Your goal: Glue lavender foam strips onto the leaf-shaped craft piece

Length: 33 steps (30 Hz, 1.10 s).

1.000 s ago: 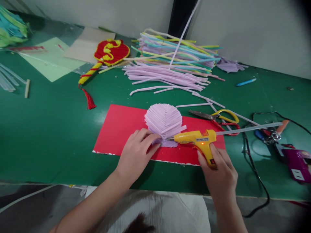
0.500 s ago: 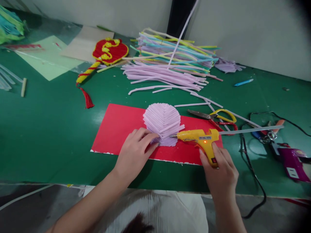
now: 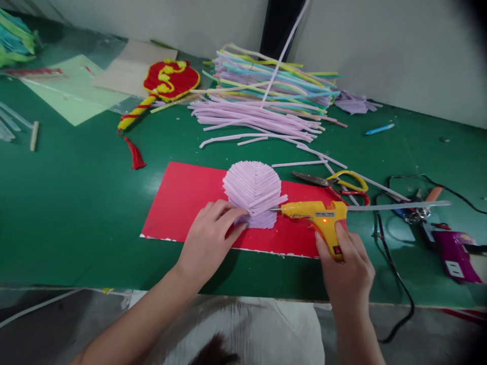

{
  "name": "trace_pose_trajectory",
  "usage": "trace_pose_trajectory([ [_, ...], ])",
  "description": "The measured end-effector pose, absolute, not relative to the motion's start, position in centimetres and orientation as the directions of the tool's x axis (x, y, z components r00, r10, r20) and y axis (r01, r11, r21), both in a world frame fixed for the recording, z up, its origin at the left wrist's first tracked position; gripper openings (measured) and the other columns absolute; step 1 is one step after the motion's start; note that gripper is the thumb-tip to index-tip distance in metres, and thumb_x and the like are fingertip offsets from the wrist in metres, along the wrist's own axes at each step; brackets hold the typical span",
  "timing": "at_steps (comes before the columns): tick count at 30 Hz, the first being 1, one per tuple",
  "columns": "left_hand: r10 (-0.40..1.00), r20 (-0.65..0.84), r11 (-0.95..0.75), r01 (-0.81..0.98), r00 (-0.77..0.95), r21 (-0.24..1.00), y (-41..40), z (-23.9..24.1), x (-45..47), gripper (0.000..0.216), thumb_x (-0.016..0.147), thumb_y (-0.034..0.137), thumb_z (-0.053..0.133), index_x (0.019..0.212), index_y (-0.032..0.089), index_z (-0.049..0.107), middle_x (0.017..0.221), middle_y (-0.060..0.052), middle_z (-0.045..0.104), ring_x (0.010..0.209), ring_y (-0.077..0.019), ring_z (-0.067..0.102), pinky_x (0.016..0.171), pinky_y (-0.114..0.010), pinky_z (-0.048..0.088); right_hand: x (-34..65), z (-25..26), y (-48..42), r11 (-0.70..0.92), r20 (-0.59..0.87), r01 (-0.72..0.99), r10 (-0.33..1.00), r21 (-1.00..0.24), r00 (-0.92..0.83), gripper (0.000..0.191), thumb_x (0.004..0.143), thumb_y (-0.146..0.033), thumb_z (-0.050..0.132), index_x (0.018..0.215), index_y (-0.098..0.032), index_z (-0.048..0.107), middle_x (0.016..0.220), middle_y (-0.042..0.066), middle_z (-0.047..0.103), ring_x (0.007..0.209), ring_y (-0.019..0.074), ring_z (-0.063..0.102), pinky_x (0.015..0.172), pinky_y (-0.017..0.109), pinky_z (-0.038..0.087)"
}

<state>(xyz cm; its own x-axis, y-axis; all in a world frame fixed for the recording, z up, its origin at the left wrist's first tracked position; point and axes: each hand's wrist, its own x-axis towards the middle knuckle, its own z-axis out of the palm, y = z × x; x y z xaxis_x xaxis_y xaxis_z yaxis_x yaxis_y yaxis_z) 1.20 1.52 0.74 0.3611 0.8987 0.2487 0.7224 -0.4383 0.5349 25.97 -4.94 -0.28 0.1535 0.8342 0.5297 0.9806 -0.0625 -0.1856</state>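
Observation:
A rounded lilac piece (image 3: 252, 185), built from pipe cleaners in a slanted herringbone pattern, lies on a sheet of red card (image 3: 182, 203). The thumb and fingers of my left hand (image 3: 213, 233) pinch its lower left edge. My right hand (image 3: 348, 268) is wrapped round the handle of a yellow glue gun (image 3: 315, 212), whose orange light glows. The gun's metal nozzle points left at the lower right of the lilac piece, touching or just over it. A long clear glue stick (image 3: 399, 206) juts from the gun's back.
Scissors (image 3: 346, 185) lie right of the card, with a black cord (image 3: 393, 268) and a purple power block (image 3: 456, 256) beyond. Behind are heaped pipe cleaners (image 3: 262, 111), a blue pen (image 3: 379, 129) and a red-and-yellow fan (image 3: 171, 81) with a tassel.
The glue gun has moved slightly to the right, its nozzle sliding along the lower right of the lilac piece. My left hand keeps its pinch in the same place.

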Motion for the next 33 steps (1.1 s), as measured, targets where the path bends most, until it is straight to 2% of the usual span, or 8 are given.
trace_pose_trajectory([
  [12,0.897,0.257,-0.442,0.720,0.360,0.534,1.5,0.7,1.1,0.014,0.089,0.022,0.054,0.101,0.021,0.061,0.094,-0.005,0.060,0.085,-0.0176,0.055,0.076,-0.034,0.049,26.4,-0.4,-5.1,-0.085,0.515,0.973,0.836,-0.214,0.187,0.040,0.084,-0.029,0.059,0.122,-0.016,0.059,0.099,0.012,0.066,0.085,0.0223,0.066,0.071,0.036,0.057],
  [27,0.900,0.259,-0.437,0.719,0.352,0.540,1.6,0.7,1.2,0.015,0.090,0.023,0.053,0.101,0.021,0.062,0.094,-0.005,0.062,0.085,-0.0177,0.056,0.076,-0.035,0.049,26.6,-0.1,-5.0,-0.163,0.472,0.973,0.853,-0.163,0.222,0.041,0.086,-0.035,0.054,0.122,-0.015,0.059,0.091,0.010,0.066,0.080,0.0212,0.065,0.065,0.032,0.053],
  [33,0.896,0.260,-0.444,0.705,0.361,0.553,1.5,0.8,1.2,0.012,0.089,0.021,0.054,0.097,0.021,0.062,0.093,-0.004,0.061,0.085,-0.0174,0.055,0.077,-0.034,0.049,28.2,0.0,-4.6,-0.233,0.509,0.955,0.809,-0.183,0.295,0.048,0.080,-0.041,0.061,0.117,-0.010,0.061,0.086,0.011,0.064,0.075,0.0227,0.061,0.063,0.033,0.049],
])
